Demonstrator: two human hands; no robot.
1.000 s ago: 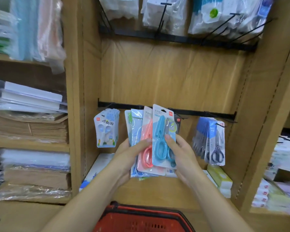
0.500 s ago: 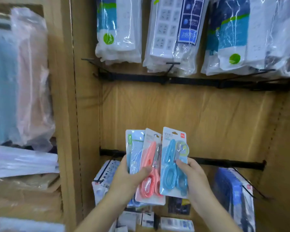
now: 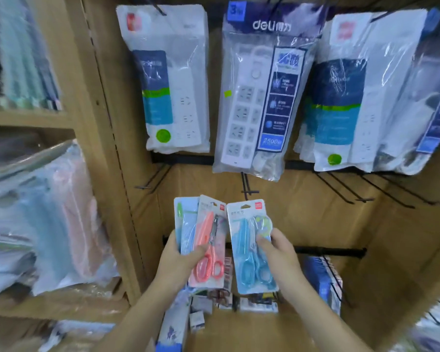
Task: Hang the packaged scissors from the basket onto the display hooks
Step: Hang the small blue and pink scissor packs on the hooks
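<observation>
1. My right hand (image 3: 280, 257) pinches one card-backed blister pack of blue-handled scissors (image 3: 250, 250), thumb on its front and fingers curled behind. I hold it upright, apart from the others, below a bare black wire hook (image 3: 249, 191).
2. My left hand (image 3: 178, 260) grips a fanned stack, with a card pack of coral-pink scissors (image 3: 210, 246) in front and a pale blue pack (image 3: 187, 224) behind. I cannot tell whether more lie behind.
3. Nothing I hold is on a hook yet, so all of it is left to hang. The basket is out of view, and I cannot say what remains there.
4. More bare hooks (image 3: 351, 193) jut from the upper black rail (image 3: 183, 158), under the bagged white power strips (image 3: 254, 92). I judge the blue pack goes first, its top hole threaded over a hook tip.
</observation>
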